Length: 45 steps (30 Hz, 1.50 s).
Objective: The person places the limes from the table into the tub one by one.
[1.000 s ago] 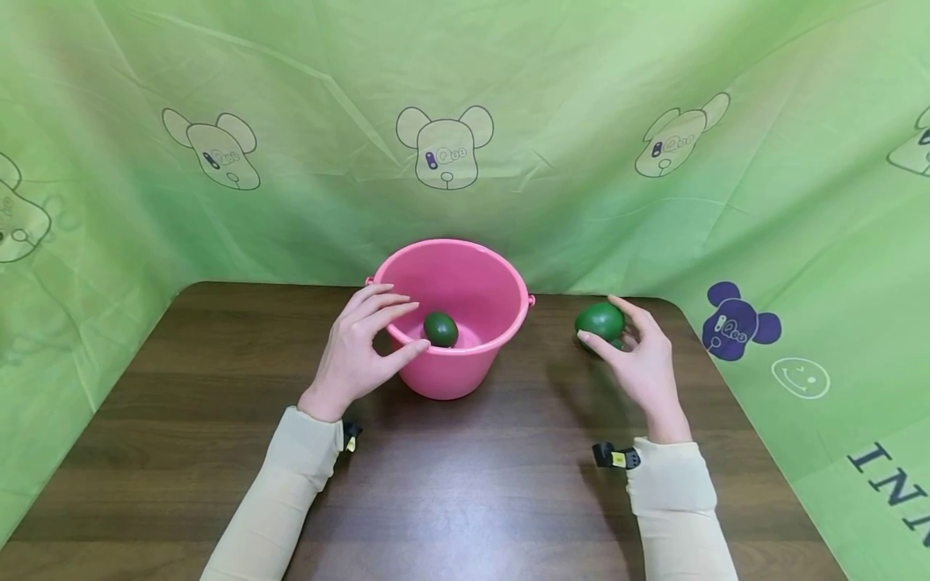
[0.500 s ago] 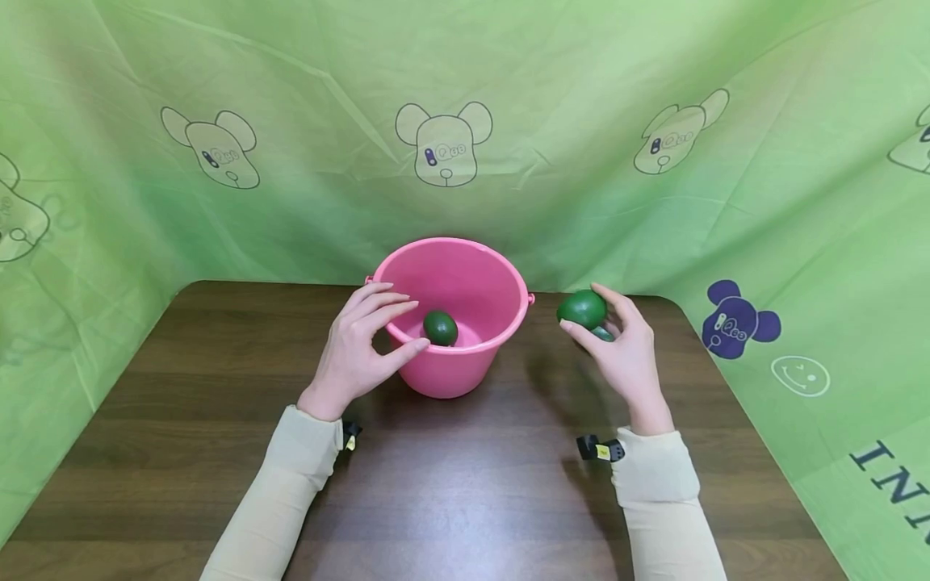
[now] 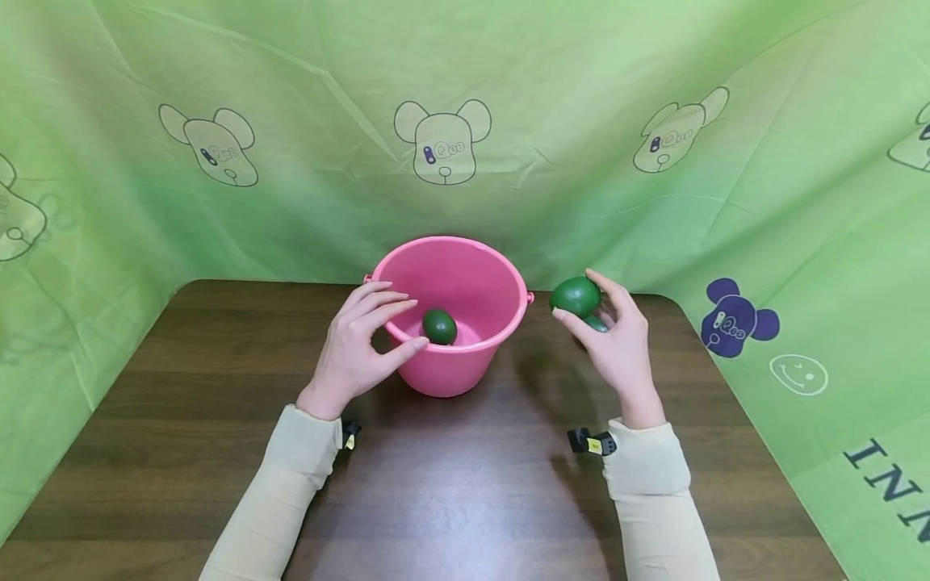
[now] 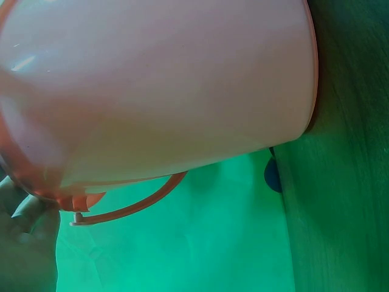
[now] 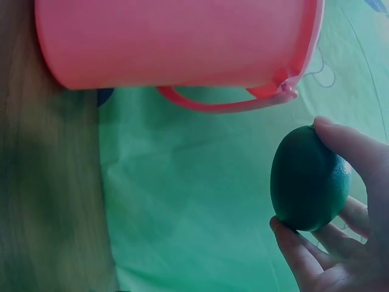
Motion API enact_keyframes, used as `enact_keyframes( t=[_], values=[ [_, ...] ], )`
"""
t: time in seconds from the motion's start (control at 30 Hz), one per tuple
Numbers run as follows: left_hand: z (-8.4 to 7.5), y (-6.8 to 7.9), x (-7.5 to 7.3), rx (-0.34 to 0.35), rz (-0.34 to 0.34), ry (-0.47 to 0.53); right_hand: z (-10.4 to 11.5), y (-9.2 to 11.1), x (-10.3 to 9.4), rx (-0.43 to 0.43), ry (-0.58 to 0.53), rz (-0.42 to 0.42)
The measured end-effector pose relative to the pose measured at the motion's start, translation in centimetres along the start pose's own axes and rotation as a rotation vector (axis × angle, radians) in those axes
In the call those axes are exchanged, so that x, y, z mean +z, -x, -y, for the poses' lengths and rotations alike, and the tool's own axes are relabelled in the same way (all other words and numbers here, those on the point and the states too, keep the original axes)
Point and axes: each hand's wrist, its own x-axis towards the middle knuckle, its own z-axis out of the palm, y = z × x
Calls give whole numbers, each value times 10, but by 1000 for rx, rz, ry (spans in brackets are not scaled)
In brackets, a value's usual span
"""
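Note:
A pink bucket (image 3: pixel 445 371) stands upright at the back middle of the table, with a dark green avocado (image 3: pixel 439 327) lying inside it. My left hand (image 3: pixel 356 351) holds the bucket's left side at the rim, thumb along the near edge and fingers over the left edge. In the left wrist view the bucket wall (image 4: pixel 170 79) fills most of the picture. Right of the bucket, my right hand (image 3: pixel 617 347) pinches a second green avocado (image 5: pixel 307 179) between thumb and fingertips, raised above the table at about rim height.
The brown wooden table (image 3: pixel 465 500) reaches back to a green printed cloth (image 3: pixel 552 121) hanging close behind the bucket. The bucket's pink handle (image 5: pixel 219 108) hangs down on its far side.
My right hand has lifted the avocado and moved it left, closer to the bucket. My left hand and the bucket have stayed where they were.

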Motion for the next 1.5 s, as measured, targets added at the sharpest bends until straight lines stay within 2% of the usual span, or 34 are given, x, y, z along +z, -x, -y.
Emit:
enact_keyframes(
  t=[0.13, 0.5, 0.8, 1.07, 1.5],
  values=[
    [-1, 0, -1, -2, 1, -6, 11, 1, 2, -1, -18, -2],
    [1, 2, 1, 7, -3, -4, 22, -1, 7, -24, -61, -10],
    [1, 2, 1, 9, -6, -2, 28, -2, 11, -70, -93, -29],
    [0, 3, 2, 11, -6, -1, 32, -1, 15, -77, -105, -43],
    [0, 4, 2, 11, -10, -1, 40, -1, 20, -110, -122, -30]
  ],
)
